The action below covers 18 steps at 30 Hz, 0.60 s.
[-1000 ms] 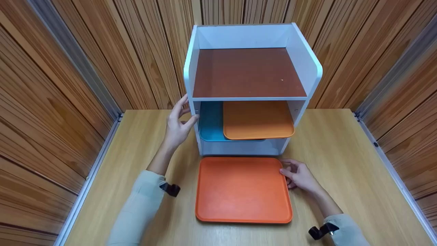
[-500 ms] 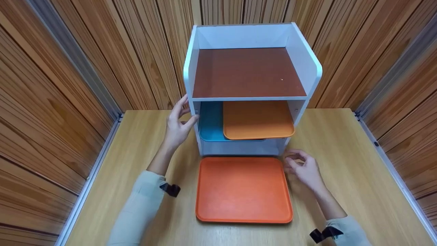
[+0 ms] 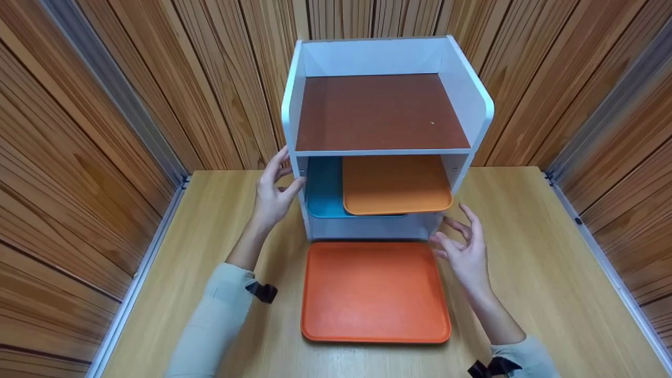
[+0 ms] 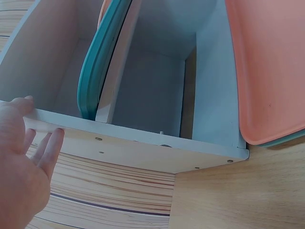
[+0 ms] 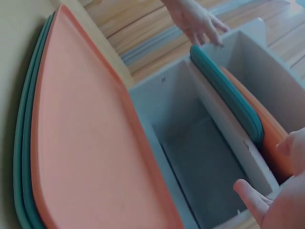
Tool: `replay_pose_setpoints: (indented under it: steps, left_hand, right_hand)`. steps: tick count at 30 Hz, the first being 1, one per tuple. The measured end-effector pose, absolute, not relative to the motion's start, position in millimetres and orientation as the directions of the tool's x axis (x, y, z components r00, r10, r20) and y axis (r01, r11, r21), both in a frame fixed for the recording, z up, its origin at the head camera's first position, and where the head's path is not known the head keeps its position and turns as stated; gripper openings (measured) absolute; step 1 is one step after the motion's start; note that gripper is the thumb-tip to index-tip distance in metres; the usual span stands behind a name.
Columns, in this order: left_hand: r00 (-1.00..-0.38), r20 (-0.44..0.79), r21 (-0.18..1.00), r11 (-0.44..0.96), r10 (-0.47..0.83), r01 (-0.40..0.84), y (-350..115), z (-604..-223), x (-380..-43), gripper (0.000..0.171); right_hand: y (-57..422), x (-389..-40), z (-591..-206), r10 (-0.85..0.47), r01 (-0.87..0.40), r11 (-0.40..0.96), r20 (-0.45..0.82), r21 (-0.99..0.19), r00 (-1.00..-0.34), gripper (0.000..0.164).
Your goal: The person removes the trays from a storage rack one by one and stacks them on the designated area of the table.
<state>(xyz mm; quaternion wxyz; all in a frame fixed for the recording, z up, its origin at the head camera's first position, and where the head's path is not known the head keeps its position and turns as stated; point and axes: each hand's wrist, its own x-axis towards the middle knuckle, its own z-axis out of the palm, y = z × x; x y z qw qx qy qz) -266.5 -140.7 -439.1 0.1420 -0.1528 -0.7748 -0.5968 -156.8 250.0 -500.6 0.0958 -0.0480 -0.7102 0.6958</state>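
A white shelf unit (image 3: 378, 227) with a brown top board stands on the table. My left hand (image 3: 274, 194) holds its left side panel, thumb at the front edge and fingers along the outer face. My right hand (image 3: 467, 254), fingers spread, is by the lower right front corner of the shelf unit; contact is unclear. Inside, an orange tray (image 3: 397, 185) lies on a teal tray (image 3: 324, 186), shifted to the right and jutting slightly forward. In front of the shelf unit lies a red-orange tray (image 3: 375, 294), with teal tray edges (image 5: 29, 119) beneath it in the right wrist view.
Below the middle board is a lower compartment (image 4: 147, 90) of the shelf unit. Wood-patterned walls (image 3: 105, 105) with metal rails enclose the wooden table (image 3: 546, 262) at the back and sides.
My right hand has let go of the red-orange tray's right edge and moved up to the shelf unit's lower right corner, its fingers spreading. My left hand and the trays have stayed put.
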Motion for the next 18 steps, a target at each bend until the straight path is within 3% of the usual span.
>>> replay_pose_setpoints:
  steps: [18]
  left_hand:
    - [-0.922,0.382,0.889,0.247,0.062,0.385,-140.3,-439.3,-266.2,0.071]
  right_hand:
    - [216.3,-164.4,-479.2,0.203,-0.142,-0.077,0.124,-0.987,-0.971,0.083]
